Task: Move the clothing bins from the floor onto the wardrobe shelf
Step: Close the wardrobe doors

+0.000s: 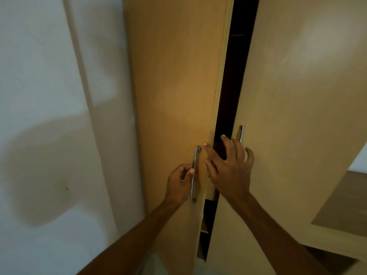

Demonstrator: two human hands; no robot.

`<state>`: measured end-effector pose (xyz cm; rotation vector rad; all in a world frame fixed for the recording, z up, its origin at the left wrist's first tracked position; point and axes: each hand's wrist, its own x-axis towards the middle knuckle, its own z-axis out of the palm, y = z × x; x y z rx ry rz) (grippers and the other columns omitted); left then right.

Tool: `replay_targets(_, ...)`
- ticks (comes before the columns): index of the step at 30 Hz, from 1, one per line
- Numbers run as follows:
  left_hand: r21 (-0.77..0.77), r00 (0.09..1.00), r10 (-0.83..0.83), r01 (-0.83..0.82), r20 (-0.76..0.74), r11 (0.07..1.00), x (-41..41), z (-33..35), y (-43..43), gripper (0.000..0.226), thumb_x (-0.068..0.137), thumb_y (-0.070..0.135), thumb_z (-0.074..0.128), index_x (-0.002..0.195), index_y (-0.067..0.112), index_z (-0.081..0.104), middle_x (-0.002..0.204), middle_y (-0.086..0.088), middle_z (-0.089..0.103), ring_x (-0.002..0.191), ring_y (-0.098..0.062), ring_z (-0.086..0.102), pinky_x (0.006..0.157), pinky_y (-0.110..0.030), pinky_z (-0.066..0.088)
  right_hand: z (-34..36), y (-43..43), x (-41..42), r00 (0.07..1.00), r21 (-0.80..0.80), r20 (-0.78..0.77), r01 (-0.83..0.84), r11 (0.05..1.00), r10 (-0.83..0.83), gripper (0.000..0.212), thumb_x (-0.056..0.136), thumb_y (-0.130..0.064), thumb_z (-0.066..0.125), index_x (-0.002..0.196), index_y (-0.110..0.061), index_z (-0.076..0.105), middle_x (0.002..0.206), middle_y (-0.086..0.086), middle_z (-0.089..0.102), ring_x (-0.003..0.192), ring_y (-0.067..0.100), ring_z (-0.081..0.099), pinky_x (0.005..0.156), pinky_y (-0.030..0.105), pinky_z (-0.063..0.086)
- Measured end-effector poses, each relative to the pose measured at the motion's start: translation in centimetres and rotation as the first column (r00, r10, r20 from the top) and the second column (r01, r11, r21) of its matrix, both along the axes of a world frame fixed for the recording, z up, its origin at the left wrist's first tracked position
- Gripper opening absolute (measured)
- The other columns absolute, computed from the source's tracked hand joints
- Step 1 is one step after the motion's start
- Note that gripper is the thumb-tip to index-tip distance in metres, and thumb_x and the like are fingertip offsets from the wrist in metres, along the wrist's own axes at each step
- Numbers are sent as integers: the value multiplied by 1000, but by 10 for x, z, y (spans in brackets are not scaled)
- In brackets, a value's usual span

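A tall wooden wardrobe fills the view. Its left door [174,80] stands slightly ajar, leaving a dark gap [232,86] beside the right door [297,116]. My left hand [179,183] is closed around the left door's metal bar handle [194,173]. My right hand [230,167] hovers with fingers spread in front of the gap, just left of the right door's handle [241,133]. Edges of inner shelves [205,225] show low in the gap. No clothing bins are in view.
A white wall [49,116] with a vertical ridge runs along the left of the wardrobe. At the right, a lower wooden surface [345,205] juts out beside the wardrobe.
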<state>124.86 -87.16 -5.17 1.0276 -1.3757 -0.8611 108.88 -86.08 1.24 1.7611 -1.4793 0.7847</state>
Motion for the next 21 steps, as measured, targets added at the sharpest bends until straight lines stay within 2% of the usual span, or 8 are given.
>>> replay_targets(6,22,1000,11,-11,2,1000,-36,1,-38,15,97,21,53,92,14,66,90,-10,70,86,-29,67,79,-47,56,1,-31,-32,999,81,-5,54,995,-54,56,91,-53,46,144,-40,33,152,14,36,139,36,33,103,66,28)
replay_targets(9,25,1000,7,-8,21,1000,-51,0,-58,15,97,21,54,90,16,65,88,-8,71,84,-26,67,80,-47,55,0,-52,-47,998,108,-11,68,992,-67,59,90,-55,43,146,-41,28,153,15,33,140,38,30,103,68,27)
replay_targets(11,21,999,4,-4,32,1000,-60,1,-71,15,97,21,53,90,16,66,88,-7,71,85,-24,68,81,-46,56,-2,-65,-56,998,117,-4,66,991,-66,58,91,-57,37,146,-41,26,154,15,32,141,38,29,103,69,27)
replay_targets(16,24,1000,26,-26,9,999,-83,-1,-102,15,97,19,54,88,16,65,87,-7,71,84,-23,68,79,-40,55,-3,-97,-77,999,137,-9,47,989,-47,62,90,-58,37,148,-41,24,157,17,25,143,40,23,103,72,24)
replay_targets(21,19,997,75,-76,16,997,-100,-3,-131,16,97,21,55,88,13,65,86,-7,71,80,-19,66,73,-29,53,-6,-127,-92,999,148,-10,39,988,-37,80,83,-59,53,151,-42,14,162,16,8,147,42,8,104,76,13)
